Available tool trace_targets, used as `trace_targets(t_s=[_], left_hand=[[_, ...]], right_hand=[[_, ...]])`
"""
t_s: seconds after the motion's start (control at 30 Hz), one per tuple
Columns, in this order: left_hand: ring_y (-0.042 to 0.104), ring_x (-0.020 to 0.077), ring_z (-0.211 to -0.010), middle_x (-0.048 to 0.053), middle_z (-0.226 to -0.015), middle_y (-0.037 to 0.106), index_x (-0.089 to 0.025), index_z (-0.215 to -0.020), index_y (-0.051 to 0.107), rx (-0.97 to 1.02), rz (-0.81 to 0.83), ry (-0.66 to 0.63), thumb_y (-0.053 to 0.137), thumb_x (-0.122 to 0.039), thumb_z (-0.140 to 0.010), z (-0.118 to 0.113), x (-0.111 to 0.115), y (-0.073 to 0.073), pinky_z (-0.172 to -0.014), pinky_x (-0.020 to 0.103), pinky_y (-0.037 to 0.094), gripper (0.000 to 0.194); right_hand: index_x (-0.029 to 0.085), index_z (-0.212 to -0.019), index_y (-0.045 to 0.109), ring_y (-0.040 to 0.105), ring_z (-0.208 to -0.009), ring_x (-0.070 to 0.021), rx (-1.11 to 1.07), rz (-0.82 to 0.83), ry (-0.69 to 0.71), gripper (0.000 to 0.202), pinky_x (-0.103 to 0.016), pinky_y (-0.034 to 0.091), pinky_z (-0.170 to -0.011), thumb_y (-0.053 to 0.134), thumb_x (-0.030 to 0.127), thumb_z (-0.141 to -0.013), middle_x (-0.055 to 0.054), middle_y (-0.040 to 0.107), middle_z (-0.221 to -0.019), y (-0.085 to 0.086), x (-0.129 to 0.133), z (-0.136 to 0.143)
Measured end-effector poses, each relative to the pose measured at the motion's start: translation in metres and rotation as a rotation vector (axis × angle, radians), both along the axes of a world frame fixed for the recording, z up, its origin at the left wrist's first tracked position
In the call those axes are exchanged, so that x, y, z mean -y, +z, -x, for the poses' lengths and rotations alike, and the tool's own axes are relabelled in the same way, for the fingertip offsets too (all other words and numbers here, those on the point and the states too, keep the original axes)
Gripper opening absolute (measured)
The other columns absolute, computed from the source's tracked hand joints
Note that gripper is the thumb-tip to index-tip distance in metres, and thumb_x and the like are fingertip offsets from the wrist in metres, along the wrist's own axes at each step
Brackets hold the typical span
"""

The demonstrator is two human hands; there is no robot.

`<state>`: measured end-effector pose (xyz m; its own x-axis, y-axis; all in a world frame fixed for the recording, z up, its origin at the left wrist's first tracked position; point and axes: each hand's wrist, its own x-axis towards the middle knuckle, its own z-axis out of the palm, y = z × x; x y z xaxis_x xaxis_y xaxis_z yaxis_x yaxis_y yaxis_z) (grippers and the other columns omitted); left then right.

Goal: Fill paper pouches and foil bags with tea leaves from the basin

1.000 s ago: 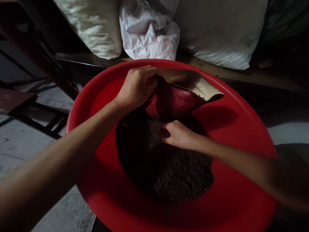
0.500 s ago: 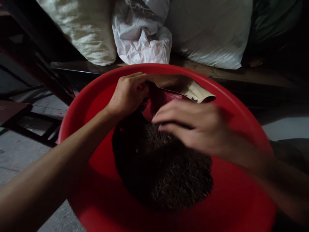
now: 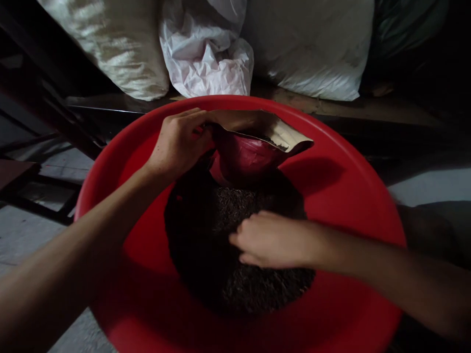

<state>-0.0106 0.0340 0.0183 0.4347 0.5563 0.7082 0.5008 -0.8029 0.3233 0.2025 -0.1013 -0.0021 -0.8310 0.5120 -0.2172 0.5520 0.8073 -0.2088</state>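
A wide red basin (image 3: 353,294) holds a heap of dark, dry shreds that look like loose tea leaves (image 3: 257,291). A bag (image 3: 253,154), red outside with a tan lining, stands tilted in the heap near the far rim, its mouth open. Dark bits show at the bag's mouth. My left hand (image 3: 180,139) is closed on the bag's left upper edge, thumb towards me. My right hand (image 3: 270,240) is low over the heap, fingers curled and pointing left. What it holds, if anything, is hidden under the fingers.
Behind the basin, a pale woven sack (image 3: 125,54), a crumpled white plastic bag (image 3: 209,63) and a large whitish sack (image 3: 312,49) rest on a wooden ledge (image 3: 305,104). A dark stool (image 3: 22,176) stands on the grey floor at left.
My right hand has moved from the bag's mouth back towards me and down to the heap, its fingers curling in. My left hand keeps its hold on the bag. The view has shifted slightly.
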Motion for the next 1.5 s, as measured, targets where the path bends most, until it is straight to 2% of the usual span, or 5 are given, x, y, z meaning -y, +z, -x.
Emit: trace_targets(t_s=[0.27, 0.53, 0.97, 1.27, 1.5], left_hand=[[0.073, 0.0212, -0.096, 0.001, -0.105, 0.079, -0.023, -0.104, 0.075, 0.002, 0.018, 0.003, 0.059, -0.015, -0.094, -0.002, 0.004, 0.002, -0.09, 0.037, 0.058, 0.021], [0.072, 0.0218, -0.097, 0.0, -0.107, 0.079, -0.026, -0.106, 0.076, 0.008, 0.044, -0.017, 0.057, -0.012, -0.09, -0.003, 0.001, 0.002, -0.089, 0.039, 0.059, 0.028], [0.071, 0.0209, -0.093, -0.003, -0.103, 0.079, -0.029, -0.105, 0.075, -0.008, 0.044, -0.004, 0.058, -0.016, -0.089, -0.002, -0.001, 0.001, -0.085, 0.039, 0.059, 0.027], [0.072, 0.0226, -0.09, 0.0, -0.104, 0.08, -0.029, -0.103, 0.076, -0.008, 0.025, 0.0, 0.059, -0.018, -0.09, -0.002, 0.001, 0.001, -0.082, 0.039, 0.059, 0.023], [0.072, 0.021, -0.091, 0.001, -0.102, 0.079, -0.023, -0.101, 0.076, -0.016, 0.002, -0.002, 0.058, -0.012, -0.087, -0.003, 0.003, 0.004, -0.087, 0.037, 0.058, 0.026]], right_hand=[[0.018, -0.09, 0.076, 0.074, -0.075, -0.0168, -0.06, 0.245, 0.075, 0.016, -0.028, 0.048, -0.062, 0.073, 0.004, -0.082, 0.0, 0.079, -0.083, 0.012, -0.009, -0.001], [0.029, -0.124, 0.076, 0.069, -0.091, -0.0169, -0.938, -0.836, -0.783, 0.031, -0.032, 0.057, -0.076, 0.076, 0.022, -0.093, -0.007, 0.068, -0.131, 0.062, -0.028, -0.048], [0.016, -0.086, 0.079, 0.068, -0.067, -0.0172, 0.243, 0.266, 0.106, 0.011, -0.029, 0.037, -0.056, 0.071, 0.008, -0.085, -0.006, 0.077, -0.079, -0.004, -0.011, 0.008], [0.023, -0.112, 0.068, 0.065, -0.061, -0.0101, -1.074, -0.373, -0.708, 0.024, -0.023, 0.051, -0.054, 0.074, 0.021, -0.089, 0.002, 0.068, -0.089, 0.049, -0.039, -0.057], [0.022, -0.084, 0.068, 0.059, -0.06, -0.0136, -0.364, -0.378, -0.234, 0.013, -0.028, 0.039, -0.06, 0.058, 0.013, -0.088, 0.001, 0.067, -0.067, 0.032, -0.029, -0.039]])
